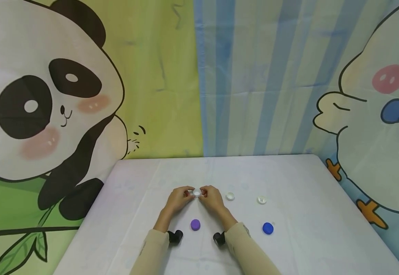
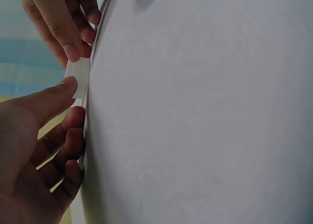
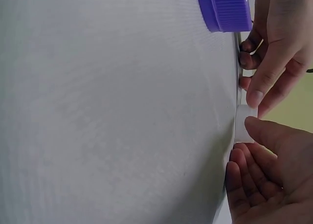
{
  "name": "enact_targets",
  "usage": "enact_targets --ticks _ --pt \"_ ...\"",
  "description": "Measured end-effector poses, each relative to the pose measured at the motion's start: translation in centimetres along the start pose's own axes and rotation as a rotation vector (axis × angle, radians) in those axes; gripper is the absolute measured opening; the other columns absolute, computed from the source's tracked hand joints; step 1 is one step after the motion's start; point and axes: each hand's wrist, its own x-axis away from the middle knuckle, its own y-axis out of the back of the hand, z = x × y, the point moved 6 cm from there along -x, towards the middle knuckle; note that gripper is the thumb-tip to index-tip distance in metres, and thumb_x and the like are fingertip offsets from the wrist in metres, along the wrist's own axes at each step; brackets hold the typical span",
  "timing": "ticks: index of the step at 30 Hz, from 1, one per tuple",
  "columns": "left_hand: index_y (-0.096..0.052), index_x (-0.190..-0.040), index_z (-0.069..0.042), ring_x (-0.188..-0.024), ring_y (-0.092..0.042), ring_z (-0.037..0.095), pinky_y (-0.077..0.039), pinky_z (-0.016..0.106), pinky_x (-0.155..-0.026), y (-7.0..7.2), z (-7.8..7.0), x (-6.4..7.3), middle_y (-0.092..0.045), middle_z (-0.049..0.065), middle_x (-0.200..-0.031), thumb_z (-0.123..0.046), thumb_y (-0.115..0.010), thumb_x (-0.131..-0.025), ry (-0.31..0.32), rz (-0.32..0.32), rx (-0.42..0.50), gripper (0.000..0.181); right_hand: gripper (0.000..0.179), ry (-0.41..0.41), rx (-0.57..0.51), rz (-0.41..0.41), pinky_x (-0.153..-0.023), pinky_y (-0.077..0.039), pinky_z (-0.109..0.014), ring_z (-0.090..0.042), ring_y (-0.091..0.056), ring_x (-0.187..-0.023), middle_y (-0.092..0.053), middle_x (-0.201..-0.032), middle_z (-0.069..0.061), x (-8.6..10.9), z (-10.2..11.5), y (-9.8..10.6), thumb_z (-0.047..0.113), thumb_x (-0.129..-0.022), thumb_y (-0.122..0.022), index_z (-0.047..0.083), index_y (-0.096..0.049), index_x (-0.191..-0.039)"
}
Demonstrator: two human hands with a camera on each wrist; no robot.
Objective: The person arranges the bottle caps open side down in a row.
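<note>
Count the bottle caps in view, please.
5: one white cap between the left hand and right hand, a second white cap and a third white cap to its right, a purple cap and a blue cap nearer the camera.

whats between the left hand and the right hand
A small white round piece, held by both the left hand and the right hand; the head view and both wrist views show it.

Wrist pics dimmer vs. head pic, w/ soft shadows.
</note>
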Motion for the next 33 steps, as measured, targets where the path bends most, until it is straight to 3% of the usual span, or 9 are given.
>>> enact_targets --ticks 9,18,25,33 --pt "-0.065 -0.104 -0.014 -0.058 -0.047 0.005 -0.039 0.022 -0.054 0.0 -0.6 -0.1 -0.057 -0.006 -0.067 -0.026 -0.069 -0.078 -0.019 0.000 0.001 0.029 0.028 -0.005 -0.019 0.005 -0.058 -0.041 -0.022 -0.009 -0.049 -0.064 -0.059 -0.074 -0.004 0.0 0.2 0.4 0.010 -0.075 -0.070 -0.001 -0.064 -0.101" --pt "-0.067 -0.100 -0.015 -0.058 -0.047 0.003 -0.039 0.019 -0.051 0.9 -2.6 0.2 -0.056 -0.009 -0.067 -0.029 -0.069 -0.078 -0.079 -0.023 -0.001 0.027 0.029 0.044 -0.050 0.040 -0.060 -0.045 -0.022 -0.011 -0.055 -0.068 -0.062 -0.076 -0.003 0.9 0.8 2.0 0.017 -0.079 -0.068 0.001 -0.064 -0.102" --pt "-0.066 -0.103 -0.014 -0.059 -0.048 0.003 -0.041 0.018 -0.051 2.7 -6.0 0.6 -0.056 -0.009 -0.070 -0.029 -0.066 -0.080 -0.190 -0.103 0.013 0.027 0.034 0.081 -0.143 -0.002 -0.063 -0.049 -0.027 -0.018 -0.061 -0.078 -0.065 -0.082 -0.003 2.1 2.2 5.7 0.025 -0.080 -0.067 0.005 -0.063 -0.106" --pt "-0.064 -0.109 -0.015 -0.062 -0.049 0.002 -0.042 0.017 -0.053 5.5 -10.9 2.0 -0.056 -0.011 -0.072 -0.032 -0.061 -0.084 -0.312 -0.194 0.021 0.030 0.032 0.125 -0.219 -0.082 -0.067 -0.049 -0.024 -0.011 -0.059 -0.079 -0.063 -0.084 0.004 4.1 4.7 10.5 0.029 -0.079 -0.068 0.014 -0.064 -0.107"
